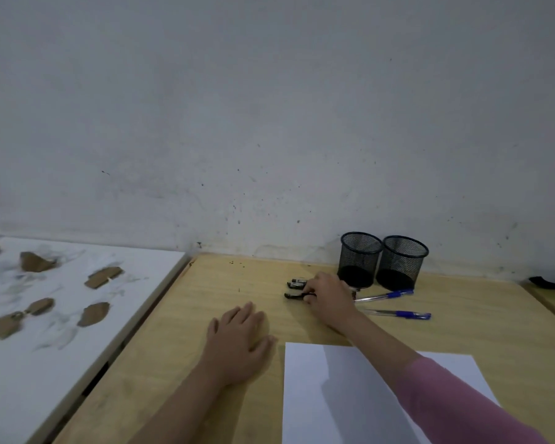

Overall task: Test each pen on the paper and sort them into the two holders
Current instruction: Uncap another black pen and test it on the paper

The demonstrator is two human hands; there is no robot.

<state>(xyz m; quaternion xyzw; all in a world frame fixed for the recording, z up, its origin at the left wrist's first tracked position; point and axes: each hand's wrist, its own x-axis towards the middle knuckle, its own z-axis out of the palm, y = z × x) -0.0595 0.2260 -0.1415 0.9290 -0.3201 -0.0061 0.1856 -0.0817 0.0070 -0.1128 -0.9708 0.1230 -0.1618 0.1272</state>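
The right hand point(329, 298) reaches forward across the wooden table point(186, 331), its arm in a pink sleeve point(455, 402) stretched diagonally over the upper part of the white sheet of paper point(340, 402). The hand lies knuckles up, fingers curled downward onto a black-capped pen point(294, 295) whose dark end sticks out to the left of the fingertips; the fingers appear to pinch it, though the hand covers most of the barrel. Two more black-capped pens point(297, 282) lie just beyond, side by side, their ends showing past the knuckles.

The left hand point(239, 339) rests palm down on the table to the left of the paper, fingers straight and slightly spread, thumb out toward the sheet's top left corner, holding nothing. Its bare forearm runs back toward the bottom edge of the view.

Two black wire-mesh pen holders point(362, 259) stand upright side by side at the back of the table, against the grey wall point(269, 107), just behind the right hand; nothing shows inside them. Two blue-capped pens point(394, 294) with clear barrels lie on the table in front of the holders, to the right of the right hand, roughly parallel and near each other.

To the left stands a white surface point(77, 347) with several brown scraps point(103, 277) scattered on it.
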